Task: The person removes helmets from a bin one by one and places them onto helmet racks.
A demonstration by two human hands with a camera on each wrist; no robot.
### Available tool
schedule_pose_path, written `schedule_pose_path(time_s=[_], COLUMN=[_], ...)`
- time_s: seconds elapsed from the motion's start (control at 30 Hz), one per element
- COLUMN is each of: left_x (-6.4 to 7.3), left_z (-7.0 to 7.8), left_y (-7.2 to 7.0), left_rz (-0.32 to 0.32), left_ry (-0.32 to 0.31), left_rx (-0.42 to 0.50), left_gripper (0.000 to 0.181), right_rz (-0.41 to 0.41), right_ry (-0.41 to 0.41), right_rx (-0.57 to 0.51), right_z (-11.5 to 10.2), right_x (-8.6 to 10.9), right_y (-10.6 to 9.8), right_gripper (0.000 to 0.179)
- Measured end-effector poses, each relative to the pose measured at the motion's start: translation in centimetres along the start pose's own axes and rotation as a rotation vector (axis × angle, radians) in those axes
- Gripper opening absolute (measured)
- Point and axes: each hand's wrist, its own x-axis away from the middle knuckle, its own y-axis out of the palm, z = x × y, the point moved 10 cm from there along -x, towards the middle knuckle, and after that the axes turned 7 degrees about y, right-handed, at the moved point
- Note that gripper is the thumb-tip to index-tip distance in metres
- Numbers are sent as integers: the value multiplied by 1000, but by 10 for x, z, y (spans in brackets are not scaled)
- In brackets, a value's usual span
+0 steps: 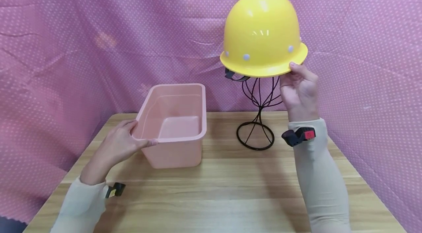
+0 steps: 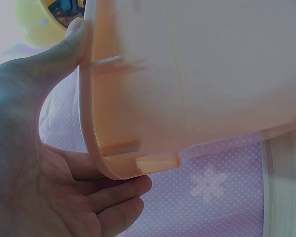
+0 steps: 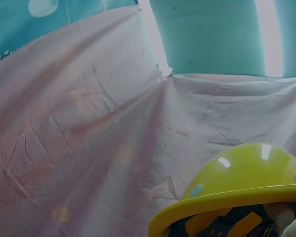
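My right hand (image 1: 300, 88) pinches the brim of a yellow hard hat (image 1: 262, 29) near its right end. The hat is upright, its dark strap (image 1: 234, 75) showing under the brim. Below it a black wire stand (image 1: 260, 106) stands on the table; the stand's top is hidden, and I cannot tell whether hat and stand touch. With thumb and fingers, my left hand (image 1: 120, 143) grips the near left corner of a pink plastic bin (image 1: 179, 154). The bin's open top faces up, and its visible inside holds nothing. In the right wrist view, the hat's underside shows orange and dark parts.
The wooden table (image 1: 230, 196) ends at a pink dotted curtain (image 1: 165, 50), which hangs behind and along both sides. To the bin's right is the stand's round base (image 1: 255, 149). Each sleeve carries a small dark wrist camera (image 1: 298, 136).
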Motion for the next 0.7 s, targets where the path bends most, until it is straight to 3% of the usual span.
schedule_pose_path(time_s=[0.47,0.7], left_x=[0,2], left_z=[3,3], left_y=[-3,-2], left_rz=[25,20], left_ry=[25,21], left_rx=[-6,-2], left_gripper=[112,111], right_rz=[10,47], right_ry=[3,18], right_rx=[-5,-29], right_z=[-7,-7], right_x=[6,12], right_y=[-27,-37], right_gripper=[72,64])
